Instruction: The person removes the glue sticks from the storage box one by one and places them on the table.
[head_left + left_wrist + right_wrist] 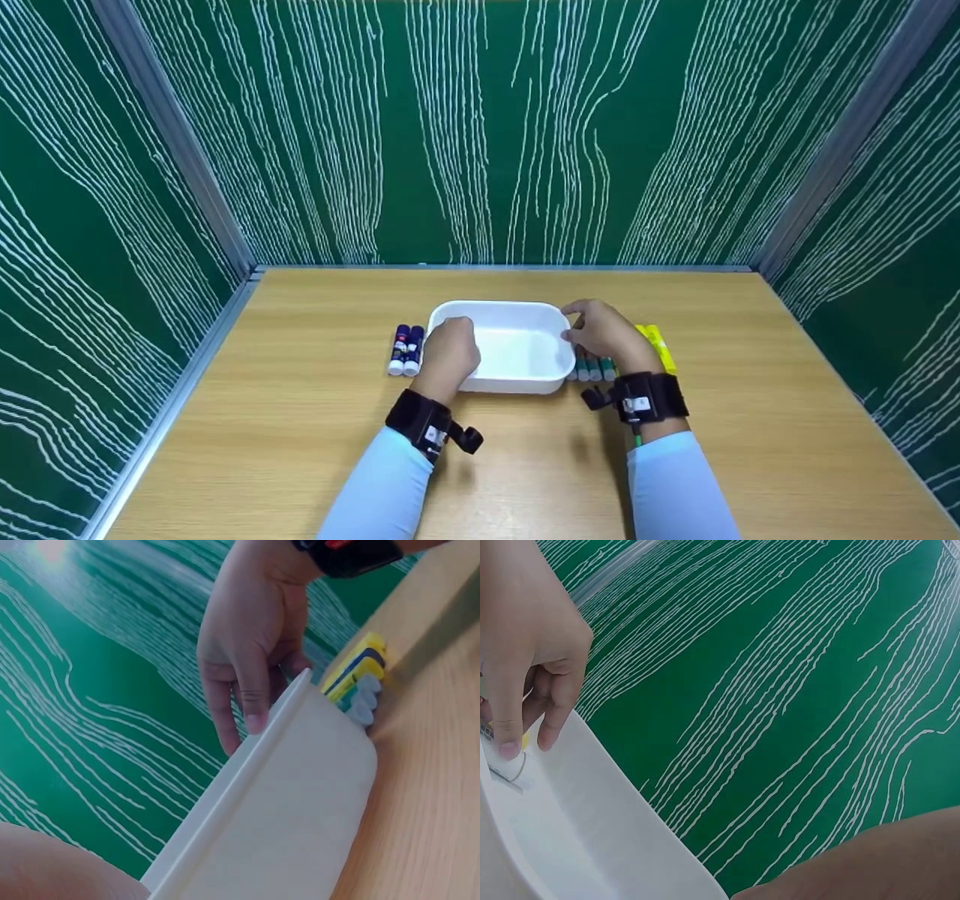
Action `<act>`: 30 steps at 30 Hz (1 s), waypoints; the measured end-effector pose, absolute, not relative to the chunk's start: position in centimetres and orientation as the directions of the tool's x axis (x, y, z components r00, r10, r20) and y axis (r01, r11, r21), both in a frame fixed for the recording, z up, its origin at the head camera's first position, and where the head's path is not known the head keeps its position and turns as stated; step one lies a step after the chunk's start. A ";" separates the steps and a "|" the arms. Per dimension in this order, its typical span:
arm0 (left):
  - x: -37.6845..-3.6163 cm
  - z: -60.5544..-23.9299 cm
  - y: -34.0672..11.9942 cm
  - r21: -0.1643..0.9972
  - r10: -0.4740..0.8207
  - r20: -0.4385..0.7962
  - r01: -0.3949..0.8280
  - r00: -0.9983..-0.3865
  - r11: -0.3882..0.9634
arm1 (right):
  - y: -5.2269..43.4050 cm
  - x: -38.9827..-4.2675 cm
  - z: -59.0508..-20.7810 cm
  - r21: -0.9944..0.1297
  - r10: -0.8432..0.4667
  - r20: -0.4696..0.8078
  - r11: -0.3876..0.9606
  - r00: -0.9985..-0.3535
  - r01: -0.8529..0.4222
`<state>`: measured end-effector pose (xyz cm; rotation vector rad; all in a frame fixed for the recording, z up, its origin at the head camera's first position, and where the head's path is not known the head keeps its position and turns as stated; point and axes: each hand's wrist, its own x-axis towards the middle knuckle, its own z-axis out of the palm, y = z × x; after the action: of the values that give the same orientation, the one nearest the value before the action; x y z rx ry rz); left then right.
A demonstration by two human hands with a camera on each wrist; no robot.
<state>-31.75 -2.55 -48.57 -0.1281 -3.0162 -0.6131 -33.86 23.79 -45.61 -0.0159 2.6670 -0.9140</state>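
**Both hands on a white tray in the middle of the table**

A shallow white tray (517, 349) sits near the middle of a wooden table (300, 450), inside a booth with green walls (480, 135) marked by white wavy lines. The left hand (448, 354) lies over the tray's left rim with its fingers curled down over the edge; its fingertips are hidden from the head camera, so how firmly it holds cannot be told. The right hand (607, 334) is at the tray's right rim, fingers bent over the far right corner. In the left wrist view the right hand (251, 637) has two fingers (255, 701) reaching down past the rim, their tips on the inside of the wall, and the thumb is out of sight behind the tray (300, 795).

Just left of the tray lie two glue sticks (406, 349), side by side and touching. On the right, a row of green pens (594, 368) peeps out from under the right hand, most of their length covered by it. Beside them is a yellow item (658, 346), also partly covered; what it is cannot be made out. Both forearms wear pale blue sleeves (386, 487) and black wrist straps (427, 421). The right wrist view shows only fingers at the tray (577, 817) rim, cropped.
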 end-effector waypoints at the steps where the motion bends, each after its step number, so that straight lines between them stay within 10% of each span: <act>1: -31.7 -48.6 -2.6 0.391 0.071 0.074 0.094 -0.995 0.915 | 23.8 -33.9 -45.6 -0.600 -0.111 -0.298 0.794 -0.948 0.096; 30: -32.5 -49.0 -2.5 0.418 0.049 -0.069 0.016 -0.996 0.908 | 23.8 -33.9 -45.3 -0.588 -0.124 -0.299 0.805 -0.946 0.080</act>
<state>-32.46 -2.54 -49.01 -0.0532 -3.1451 -0.6873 -33.89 23.82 -45.32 -0.0334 2.6683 -0.8904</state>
